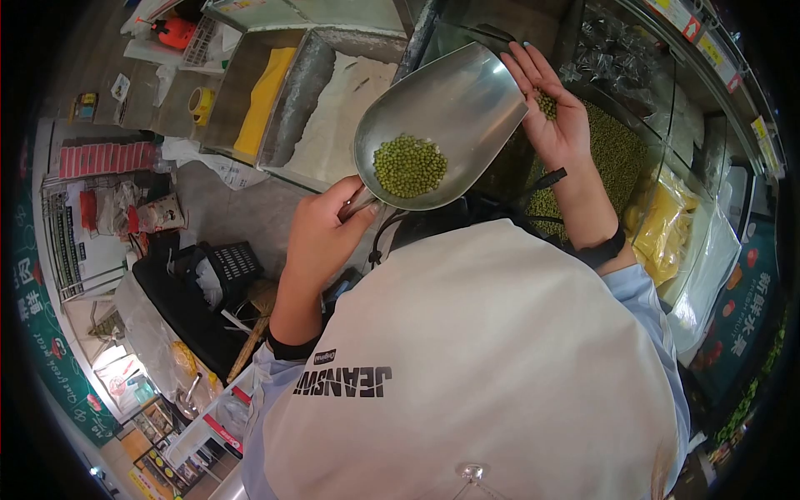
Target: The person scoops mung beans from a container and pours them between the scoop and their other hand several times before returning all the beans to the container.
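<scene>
My left hand (325,225) is closed around the handle of a metal scoop (446,108). A small heap of green mung beans (410,167) lies in the scoop near its handle end. My right hand (562,129) is palm up beside the scoop's open mouth, fingers stretched out and slightly cupped. Some loose mung beans (546,105) rest in that palm. Below and beyond the right forearm is a bin full of mung beans (612,146), partly hidden by the arm.
A bin of white powder or flour (342,108) adjoins a bin with a yellow scoop or sheet (265,100). Yellow plastic bags (667,229) lie at the right. A black basket (225,271) stands at the lower left. Price-tagged shelf edges (708,50) run along the upper right.
</scene>
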Motion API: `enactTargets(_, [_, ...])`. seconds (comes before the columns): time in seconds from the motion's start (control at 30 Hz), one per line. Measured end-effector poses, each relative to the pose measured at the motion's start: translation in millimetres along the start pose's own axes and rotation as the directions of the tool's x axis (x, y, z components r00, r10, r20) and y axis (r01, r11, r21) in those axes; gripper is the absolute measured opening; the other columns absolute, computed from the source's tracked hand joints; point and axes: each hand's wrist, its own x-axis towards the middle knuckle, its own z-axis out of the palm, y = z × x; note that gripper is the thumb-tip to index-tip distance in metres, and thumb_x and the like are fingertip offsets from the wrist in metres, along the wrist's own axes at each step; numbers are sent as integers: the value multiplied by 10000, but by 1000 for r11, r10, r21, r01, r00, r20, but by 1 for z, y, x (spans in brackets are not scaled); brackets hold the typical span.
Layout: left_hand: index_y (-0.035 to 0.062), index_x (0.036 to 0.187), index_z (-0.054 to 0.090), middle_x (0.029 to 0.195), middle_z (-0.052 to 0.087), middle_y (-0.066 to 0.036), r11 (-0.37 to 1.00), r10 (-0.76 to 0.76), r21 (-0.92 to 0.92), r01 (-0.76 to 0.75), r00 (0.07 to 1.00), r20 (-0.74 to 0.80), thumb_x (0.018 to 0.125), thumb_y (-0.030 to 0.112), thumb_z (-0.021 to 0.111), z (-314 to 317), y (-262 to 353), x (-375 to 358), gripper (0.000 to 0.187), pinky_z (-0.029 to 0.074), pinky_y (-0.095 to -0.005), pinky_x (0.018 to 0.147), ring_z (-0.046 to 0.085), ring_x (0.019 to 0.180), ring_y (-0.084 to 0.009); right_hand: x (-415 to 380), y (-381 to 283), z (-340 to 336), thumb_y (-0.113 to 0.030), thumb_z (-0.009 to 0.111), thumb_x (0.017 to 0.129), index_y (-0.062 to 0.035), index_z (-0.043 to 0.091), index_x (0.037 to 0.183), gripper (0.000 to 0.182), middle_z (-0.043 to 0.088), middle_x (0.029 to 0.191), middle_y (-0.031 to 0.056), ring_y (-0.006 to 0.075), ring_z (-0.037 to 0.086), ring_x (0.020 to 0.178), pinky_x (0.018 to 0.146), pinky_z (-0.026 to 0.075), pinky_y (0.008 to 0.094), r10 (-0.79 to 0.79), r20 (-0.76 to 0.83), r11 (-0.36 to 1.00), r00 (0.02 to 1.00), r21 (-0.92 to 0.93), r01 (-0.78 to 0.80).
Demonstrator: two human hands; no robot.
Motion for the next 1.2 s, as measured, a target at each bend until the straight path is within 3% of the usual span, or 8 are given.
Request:
enactTargets(0.1, [14,957,600,598,544,-131,1000,-2,5,2,1000,0,716,72,639,0,-1,0,251,391,-262,492,491,476,-157,-1,1,6,22,334,832,37,255,1348,522,253,1414,201,310,226,1326,1056,277,442,2,-71,997,997,-75,-7])
enactTargets(0.3, [17,963,599,641,575,-152,1000,-18,16,18,1000,17,711,78,641,0,1,1,263,416,-275,516,554,515,-202,-2,2,15,-122,346,879,120,275,1302,492,257,1392,256,344,243,1310,1091,209,430,49,-94,987,994,155,-34])
enactTargets(0.4, [24,963,600,665,589,-156,998,-28,64,26,999,34,711,90,640,-2,7,2,264,429,-286,532,580,548,-243,-1,4,16,-154,331,879,117,176,1340,556,155,1427,260,349,147,1341,1114,143,408,35,-25,992,999,120,-31])
enactTargets(0.5, [31,962,601,679,596,-154,996,-29,85,25,998,51,713,101,637,-2,8,3,261,437,-294,544,588,568,-264,-2,5,18,-222,332,896,114,264,1312,538,253,1390,264,365,238,1307,1103,185,407,40,-58,993,998,110,-34])
enactTargets(0.7, [32,958,601,683,599,-155,997,-22,70,18,999,49,716,107,637,0,6,4,256,441,-297,552,594,580,-267,-4,4,18,-281,321,898,54,257,1345,562,245,1412,219,369,207,1317,1106,156,424,48,-47,996,998,81,-44])
enactTargets(0.8, [32,955,601,684,600,-154,997,-41,64,38,997,59,718,108,637,-1,7,4,251,442,-297,554,598,584,-265,-6,4,20,-301,297,901,50,253,1349,571,232,1423,206,379,195,1318,1108,133,437,93,33,987,995,128,-97])
enactTargets(0.9, [33,952,602,684,602,-153,997,-42,71,37,997,57,719,108,638,-1,7,4,248,443,-297,554,599,584,-263,-4,7,24,-316,277,902,28,244,1361,574,218,1432,194,394,178,1321,1105,121,450,73,-12,979,997,193,-69])
enactTargets(1.2, [31,952,601,693,606,-156,996,-43,78,39,998,52,716,110,641,0,6,3,252,447,-298,561,605,596,-269,-6,9,27,-316,266,901,18,244,1366,573,239,1427,188,414,168,1319,1101,121,461,58,48,996,997,71,-61])
